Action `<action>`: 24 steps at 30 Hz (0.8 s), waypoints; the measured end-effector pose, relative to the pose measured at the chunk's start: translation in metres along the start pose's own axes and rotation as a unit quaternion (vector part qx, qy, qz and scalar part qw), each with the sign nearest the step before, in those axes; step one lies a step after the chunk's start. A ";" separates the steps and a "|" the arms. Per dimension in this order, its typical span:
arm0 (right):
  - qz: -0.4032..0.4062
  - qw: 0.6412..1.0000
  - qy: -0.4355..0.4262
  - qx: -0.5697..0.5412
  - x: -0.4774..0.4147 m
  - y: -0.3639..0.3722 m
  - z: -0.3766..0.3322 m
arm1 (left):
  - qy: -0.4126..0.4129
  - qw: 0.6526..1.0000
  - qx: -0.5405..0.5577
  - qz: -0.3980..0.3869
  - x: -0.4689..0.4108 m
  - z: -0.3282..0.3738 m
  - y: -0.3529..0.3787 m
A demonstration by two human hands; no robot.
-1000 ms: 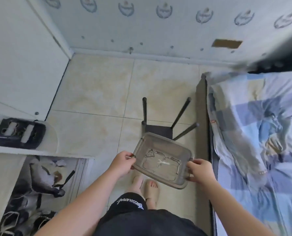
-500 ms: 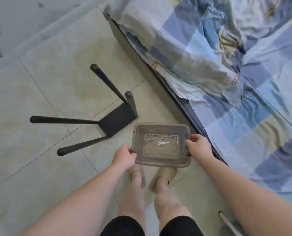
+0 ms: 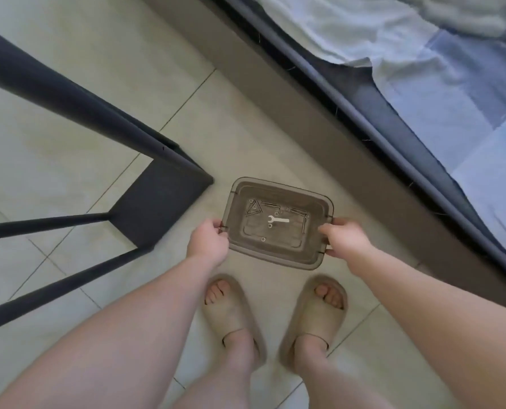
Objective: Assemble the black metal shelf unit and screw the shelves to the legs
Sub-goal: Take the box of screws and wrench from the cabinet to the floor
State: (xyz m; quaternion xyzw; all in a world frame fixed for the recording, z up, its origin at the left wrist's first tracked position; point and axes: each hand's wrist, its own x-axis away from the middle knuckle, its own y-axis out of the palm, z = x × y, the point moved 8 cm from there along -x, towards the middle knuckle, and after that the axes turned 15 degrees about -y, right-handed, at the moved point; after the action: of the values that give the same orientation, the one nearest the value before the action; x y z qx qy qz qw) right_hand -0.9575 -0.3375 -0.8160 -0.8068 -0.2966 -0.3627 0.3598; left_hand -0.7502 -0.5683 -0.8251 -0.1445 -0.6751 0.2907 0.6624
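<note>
A clear grey plastic box [image 3: 313, 255] sits low over the tiled floor, just in front of my feet. My left hand [image 3: 207, 242] grips its left rim and my right hand [image 3: 346, 239] grips its right rim. Inside lie a small white spanner [image 3: 278, 220], several long bolts and small washers. The black metal shelf unit [image 3: 157, 202] lies upside down on the floor to the left, one square shelf flat on the tiles with black legs [image 3: 69, 98] rising from its corners toward me.
A bed frame edge [image 3: 319, 119] runs diagonally along the right, with a blue checked sheet [image 3: 452, 84] hanging over it. My feet in beige slippers [image 3: 234, 320] stand just behind the box. Pale floor tiles [image 3: 54, 160] lie between the shelf legs.
The view has dropped much closer to the floor, and both hands have carried the box down with it. The shelf unit now looms larger at the left.
</note>
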 end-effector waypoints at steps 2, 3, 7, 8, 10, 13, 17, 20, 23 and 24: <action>-0.002 1.000 0.007 -0.018 -0.015 0.013 0.012 | 0.009 1.000 0.007 0.012 -0.020 0.002 0.006; -0.001 1.000 0.007 -0.026 -0.021 0.017 0.016 | 0.013 1.000 0.009 0.015 -0.028 0.002 0.008; 0.005 0.999 0.002 -0.046 -0.035 0.029 0.022 | 0.021 0.999 0.026 0.022 -0.048 0.007 0.011; 0.006 0.999 -0.001 -0.049 -0.036 0.030 0.021 | 0.022 0.999 0.030 0.023 -0.049 0.008 0.011; 0.005 0.999 -0.004 -0.046 -0.034 0.030 0.018 | 0.024 0.999 0.034 0.016 -0.048 0.011 0.009; 0.007 1.000 -0.003 -0.012 -0.012 0.019 0.009 | 0.014 1.000 0.015 -0.001 -0.026 0.009 0.002; -0.019 0.998 -0.032 0.051 0.047 -0.002 -0.026 | 0.008 0.999 -0.026 -0.037 0.040 -0.002 -0.021; -0.054 0.986 -0.091 0.126 0.108 -0.016 -0.069 | 0.040 0.997 -0.037 -0.049 0.107 -0.005 -0.055; -0.084 0.966 -0.151 0.192 0.181 -0.028 -0.119 | 0.071 0.995 -0.041 -0.053 0.180 -0.007 -0.103; -0.091 0.959 -0.169 0.211 0.205 -0.032 -0.135 | 0.085 0.994 -0.042 -0.052 0.205 -0.007 -0.121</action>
State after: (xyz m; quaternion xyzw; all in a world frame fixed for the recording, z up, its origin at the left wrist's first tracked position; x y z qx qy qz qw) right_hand -0.9164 -0.3826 -0.5756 -0.7317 -0.4950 -0.1820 0.4318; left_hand -0.7365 -0.5432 -0.5890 -0.1606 -0.6344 0.2140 0.7252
